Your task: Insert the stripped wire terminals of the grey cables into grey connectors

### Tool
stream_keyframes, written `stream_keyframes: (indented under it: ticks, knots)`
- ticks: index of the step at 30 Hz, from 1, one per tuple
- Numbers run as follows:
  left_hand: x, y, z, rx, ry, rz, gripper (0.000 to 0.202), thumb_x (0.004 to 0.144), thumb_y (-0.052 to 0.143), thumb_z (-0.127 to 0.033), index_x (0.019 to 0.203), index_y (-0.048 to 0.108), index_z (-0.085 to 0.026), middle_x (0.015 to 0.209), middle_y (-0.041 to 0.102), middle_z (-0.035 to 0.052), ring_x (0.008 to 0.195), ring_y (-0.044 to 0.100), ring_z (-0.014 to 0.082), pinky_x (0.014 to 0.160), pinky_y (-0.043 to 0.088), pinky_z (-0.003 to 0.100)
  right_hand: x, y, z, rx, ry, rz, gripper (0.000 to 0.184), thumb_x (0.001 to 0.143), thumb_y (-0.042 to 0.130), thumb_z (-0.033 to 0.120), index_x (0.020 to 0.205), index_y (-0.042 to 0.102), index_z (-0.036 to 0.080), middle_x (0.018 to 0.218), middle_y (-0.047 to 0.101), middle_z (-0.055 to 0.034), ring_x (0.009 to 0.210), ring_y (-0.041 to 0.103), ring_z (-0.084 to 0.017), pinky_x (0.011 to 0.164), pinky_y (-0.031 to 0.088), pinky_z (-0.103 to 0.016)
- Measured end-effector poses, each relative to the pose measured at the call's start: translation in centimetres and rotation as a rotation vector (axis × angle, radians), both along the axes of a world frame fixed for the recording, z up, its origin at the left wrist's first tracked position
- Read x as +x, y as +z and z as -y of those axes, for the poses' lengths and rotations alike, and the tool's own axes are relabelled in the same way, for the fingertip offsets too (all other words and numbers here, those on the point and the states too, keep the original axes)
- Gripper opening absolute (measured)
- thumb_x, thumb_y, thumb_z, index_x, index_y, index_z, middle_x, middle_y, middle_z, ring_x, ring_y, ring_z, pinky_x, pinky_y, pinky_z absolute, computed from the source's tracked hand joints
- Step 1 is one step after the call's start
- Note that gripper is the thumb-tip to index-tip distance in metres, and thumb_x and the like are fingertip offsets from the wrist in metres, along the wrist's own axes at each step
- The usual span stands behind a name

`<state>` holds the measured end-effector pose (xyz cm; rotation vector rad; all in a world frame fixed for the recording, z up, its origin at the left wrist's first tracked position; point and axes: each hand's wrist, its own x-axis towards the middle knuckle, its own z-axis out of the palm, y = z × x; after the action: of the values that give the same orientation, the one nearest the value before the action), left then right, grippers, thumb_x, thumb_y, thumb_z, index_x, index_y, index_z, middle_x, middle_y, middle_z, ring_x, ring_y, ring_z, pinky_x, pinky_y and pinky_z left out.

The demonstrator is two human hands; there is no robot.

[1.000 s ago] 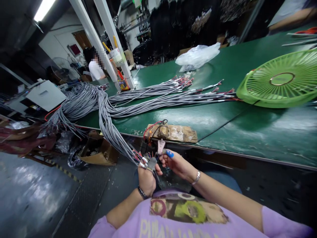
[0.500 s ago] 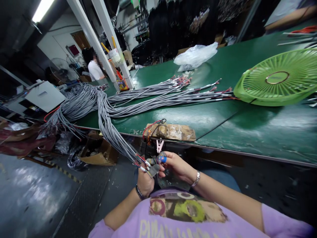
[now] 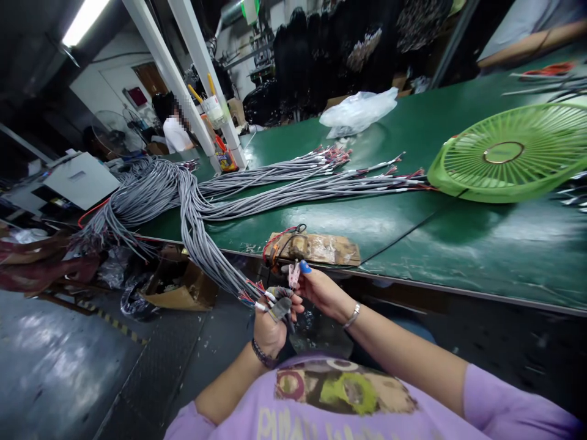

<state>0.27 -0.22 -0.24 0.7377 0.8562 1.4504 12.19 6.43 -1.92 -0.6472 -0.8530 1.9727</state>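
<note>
My left hand is closed around the ends of a bundle of grey cables whose coloured wire tips stick out above my fingers; a taped thumb presses on them. My right hand, with a blue cap on one fingertip, pinches a small pale clip just below the table's front edge. The clip hangs by red and black wires from a taped cardboard block on the green table. The cable bundle runs up from my left hand onto the table.
More grey cables lie spread across the table. A green fan grille sits at the right, a plastic bag farther back. A white post stands at the table's left end, a person behind it. A cardboard box lies on the floor.
My right hand has gone from the wire tips in my left hand up to the clip and taken hold of it. My left hand keeps its hold on the cable ends.
</note>
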Motion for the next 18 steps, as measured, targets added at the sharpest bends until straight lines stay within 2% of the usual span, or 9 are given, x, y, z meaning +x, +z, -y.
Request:
stream_keyframes:
  ticks: [4,8,15,18]
  knots:
    - [0.1,-0.5,-0.3,-0.004,0.005,-0.017,0.020,0.066,0.072,-0.030,0.077,0.063,-0.015,0.066,0.069,0.0035,0.055,0.065,0.0148,0.044,0.039,0.018,-0.4,-0.1,0.0,-0.090,0.006,-0.112,0.040,0.076,0.059,0.055,0.084,0.061,0.016,0.058,0.057,-0.0020,0.049,0.050,-0.014,0.048,0.043,-0.028]
    - [0.1,-1.0,-0.1,-0.037,0.006,-0.035,0.020,0.066,0.072,-0.029,0.077,0.063,-0.015,0.068,0.070,0.0045,0.056,0.065,0.0150,0.045,0.041,0.019,-0.7,0.0,0.0,-0.138,-0.016,-0.147,0.037,0.076,0.060,0.052,0.080,0.060,0.016,0.058,0.058,-0.0025,0.049,0.050,-0.014,0.047,0.043,-0.028]
    - [-0.2,-0.9,0.3,-0.057,0.014,-0.052,0.020,0.066,0.072,-0.031,0.075,0.063,-0.014,0.069,0.070,0.0049,0.056,0.066,0.0155,0.044,0.040,0.019,-0.1,-0.4,0.2,-0.265,-0.069,-0.121,0.038,0.077,0.058,0.054,0.074,0.061,0.016,0.067,0.061,-0.0037,0.058,0.053,-0.012,0.053,0.044,-0.024]
    - [-0.4,-1.3,0.7,-0.086,-0.007,-0.079,0.020,0.067,0.072,-0.030,0.077,0.065,-0.014,0.070,0.071,0.0057,0.062,0.067,0.0173,0.048,0.043,0.020,0.8,-0.9,0.6,-0.249,-0.086,-0.054,0.038,0.076,0.060,0.054,0.073,0.062,0.016,0.070,0.062,-0.0042,0.060,0.053,-0.011,0.055,0.044,-0.023]
